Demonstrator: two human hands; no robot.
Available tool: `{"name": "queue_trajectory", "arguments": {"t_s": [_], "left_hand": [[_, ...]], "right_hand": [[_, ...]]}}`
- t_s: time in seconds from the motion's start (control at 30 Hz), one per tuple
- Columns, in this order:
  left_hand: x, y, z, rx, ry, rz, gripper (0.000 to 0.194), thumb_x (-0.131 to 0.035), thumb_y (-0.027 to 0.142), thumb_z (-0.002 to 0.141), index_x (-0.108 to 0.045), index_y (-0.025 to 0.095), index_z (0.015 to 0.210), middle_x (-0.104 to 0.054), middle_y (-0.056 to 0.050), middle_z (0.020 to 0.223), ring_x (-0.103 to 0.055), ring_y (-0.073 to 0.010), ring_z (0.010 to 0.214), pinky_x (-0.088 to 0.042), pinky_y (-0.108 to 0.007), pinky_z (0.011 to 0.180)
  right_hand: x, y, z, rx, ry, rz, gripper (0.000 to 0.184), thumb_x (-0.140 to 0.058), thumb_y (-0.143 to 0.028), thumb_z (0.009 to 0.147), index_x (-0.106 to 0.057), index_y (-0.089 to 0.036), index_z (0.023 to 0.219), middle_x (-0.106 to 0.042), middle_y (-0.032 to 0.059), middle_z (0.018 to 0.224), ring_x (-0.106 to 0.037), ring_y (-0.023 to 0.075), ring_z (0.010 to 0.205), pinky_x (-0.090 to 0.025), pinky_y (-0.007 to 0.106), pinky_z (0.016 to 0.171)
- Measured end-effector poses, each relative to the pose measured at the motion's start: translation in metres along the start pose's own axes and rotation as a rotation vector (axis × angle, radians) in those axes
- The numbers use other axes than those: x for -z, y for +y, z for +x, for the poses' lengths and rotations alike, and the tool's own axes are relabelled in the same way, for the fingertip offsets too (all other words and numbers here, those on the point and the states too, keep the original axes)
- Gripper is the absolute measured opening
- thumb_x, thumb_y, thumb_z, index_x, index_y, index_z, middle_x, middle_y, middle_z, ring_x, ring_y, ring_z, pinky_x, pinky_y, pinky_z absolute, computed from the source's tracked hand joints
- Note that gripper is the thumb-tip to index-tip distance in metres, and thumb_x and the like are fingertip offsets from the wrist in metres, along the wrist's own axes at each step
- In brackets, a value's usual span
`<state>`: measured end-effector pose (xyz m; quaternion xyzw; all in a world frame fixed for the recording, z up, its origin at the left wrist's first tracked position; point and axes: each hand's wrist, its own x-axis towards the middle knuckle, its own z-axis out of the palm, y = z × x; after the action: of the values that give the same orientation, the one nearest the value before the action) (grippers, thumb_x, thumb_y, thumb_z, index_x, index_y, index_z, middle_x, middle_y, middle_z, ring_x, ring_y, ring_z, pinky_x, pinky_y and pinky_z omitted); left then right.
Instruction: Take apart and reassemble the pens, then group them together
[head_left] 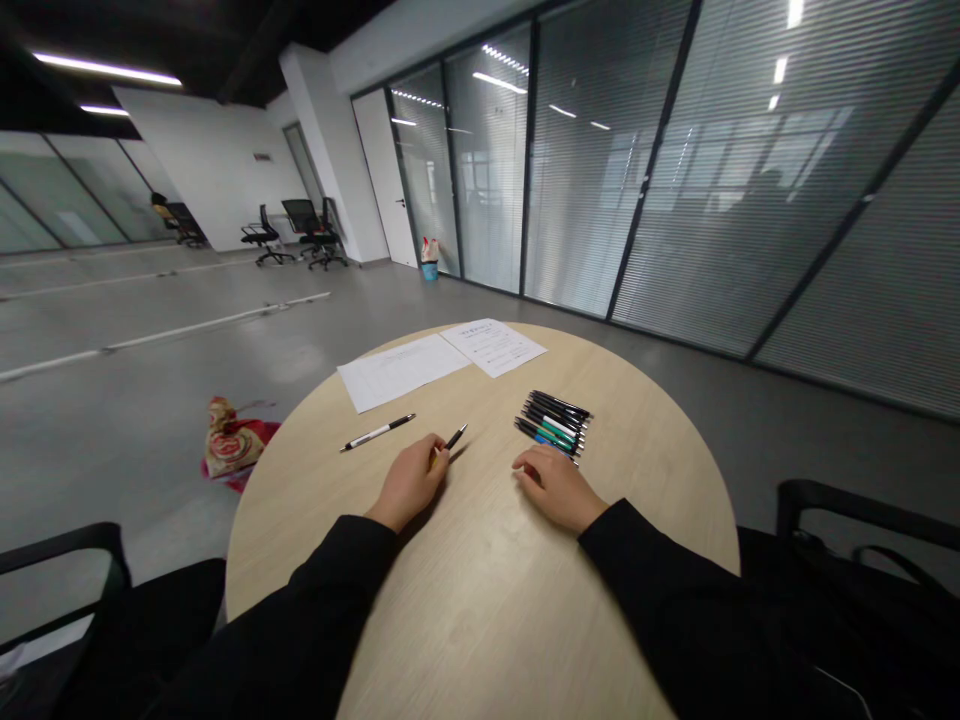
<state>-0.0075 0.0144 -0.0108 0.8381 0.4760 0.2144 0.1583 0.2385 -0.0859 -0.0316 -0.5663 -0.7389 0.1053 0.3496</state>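
Note:
My left hand (411,480) is closed around a pen (456,436); its dark end sticks out to the upper right, and a bit of yellow shows at the fingers. My right hand (559,486) rests on the table just below a row of pens (553,420), fingers loosely bent, thumb apart, with no object visible in it. Several pens lie side by side in that row, mostly black, with white, green and blue among them. The nearest, blue one is partly covered by my right hand. A single white-and-black pen (377,432) lies apart, beyond my left hand.
Two paper sheets (405,368) lie near the far edge of the round wooden table (495,600). Black chairs stand at the left (150,610) and right (862,510). A red and gold bag (234,440) sits on the floor to the left.

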Motion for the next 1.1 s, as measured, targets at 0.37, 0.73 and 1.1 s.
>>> {"name": "queue_trajectory", "arguments": {"t_s": [0.37, 0.73, 1.1], "left_hand": [[0.0, 0.017, -0.004, -0.007, -0.074, -0.761, 0.029, -0.064, 0.044, 0.085, -0.053, 0.018, 0.088, -0.055, 0.002, 0.071, -0.052, -0.011, 0.059, -0.042, -0.024, 0.057], [-0.006, 0.027, -0.01, -0.023, -0.285, -0.916, 0.032, -0.075, 0.041, 0.079, -0.061, 0.015, 0.093, -0.064, -0.001, 0.073, -0.059, -0.013, 0.064, -0.048, -0.025, 0.062], [0.001, 0.027, -0.01, 0.02, -0.196, -0.909, 0.031, -0.071, 0.042, 0.081, -0.069, 0.015, 0.096, -0.065, -0.003, 0.079, -0.057, -0.0126, 0.064, -0.047, -0.025, 0.06]], "right_hand": [[-0.003, -0.001, -0.001, -0.01, -0.053, 0.051, 0.015, -0.063, -0.018, 0.089, -0.068, -0.017, 0.104, -0.063, 0.0026, 0.083, -0.057, 0.0183, 0.083, -0.044, 0.031, 0.079], [-0.002, -0.005, -0.001, 0.031, -0.101, 0.065, 0.013, -0.067, -0.02, 0.089, -0.07, -0.019, 0.102, -0.064, 0.0037, 0.089, -0.058, 0.0183, 0.087, -0.043, 0.03, 0.08], [-0.005, -0.001, 0.0, -0.083, -0.043, 0.169, 0.004, -0.059, -0.017, 0.091, -0.062, -0.019, 0.092, -0.064, 0.0003, 0.079, -0.057, 0.0156, 0.074, -0.041, 0.027, 0.068]]}}
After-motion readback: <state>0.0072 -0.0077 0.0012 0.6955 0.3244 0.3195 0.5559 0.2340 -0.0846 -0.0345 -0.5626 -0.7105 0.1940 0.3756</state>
